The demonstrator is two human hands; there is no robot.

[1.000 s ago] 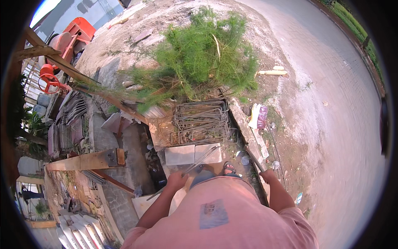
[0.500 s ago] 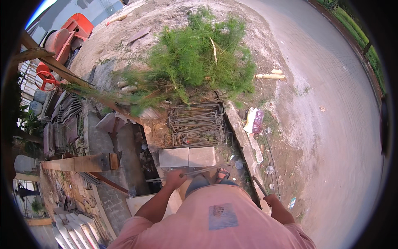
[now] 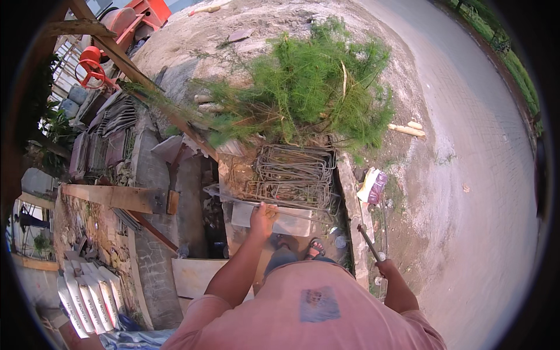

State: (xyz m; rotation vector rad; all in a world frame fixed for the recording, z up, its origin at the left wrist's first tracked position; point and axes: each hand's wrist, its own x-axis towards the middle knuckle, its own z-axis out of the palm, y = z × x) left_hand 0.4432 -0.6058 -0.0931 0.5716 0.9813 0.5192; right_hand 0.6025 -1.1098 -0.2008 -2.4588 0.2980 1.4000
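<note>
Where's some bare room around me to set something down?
Mostly bare: the paving at right, between dirt and grass; and the pale panel, between the trench and your left forearm. Crowded: beyond your left hand, where metal frames fill most of the ground between bush and slabs.

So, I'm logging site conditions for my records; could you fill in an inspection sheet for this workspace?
Surface: dirt ground; pale slabs lie under the left hand.
Things in use: thin metal rod, possibly more than one; dark bar; bent metal frames heaped beyond the slabs.
Clutter: white-and-purple bag on the right; wooden beam on the left.
Left hand: closed around the rod.
Right hand: closed around the dark bar.
Cables: nothing seen that is surely a cable.
Surroundings: green bush ahead, orange machine far left, white sacks lower left, paved road right.
</note>
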